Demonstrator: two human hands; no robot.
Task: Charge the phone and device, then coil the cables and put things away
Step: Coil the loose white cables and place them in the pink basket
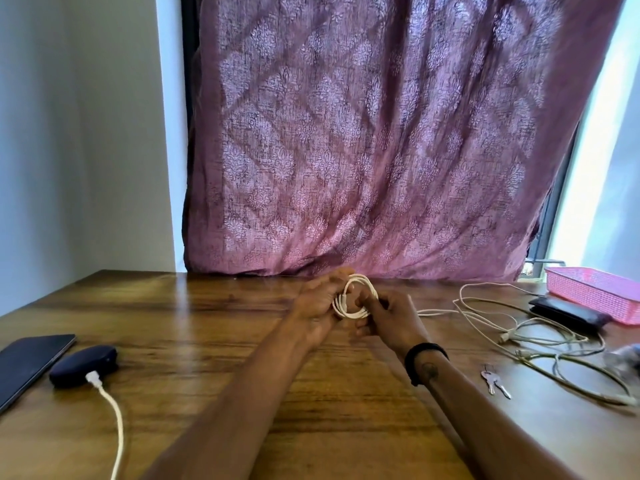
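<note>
Over the middle of the wooden table (214,306), my left hand (320,303) holds a white cable wound into a small coil (353,299). My right hand (391,317) pinches the coil's right side, its fingers curled round the loops. A dark phone (27,362) lies face up at the far left. Beside it sits a dark oval device (81,365) with a white charging cable (114,420) plugged into its near end; that cable runs off the front edge.
Loose white cables (540,337) sprawl on the right. A pink plastic basket (595,289) stands at the back right with a black wallet (568,315) before it. Two keys (493,381) lie near my right forearm. A curtain (381,133) hangs behind the table.
</note>
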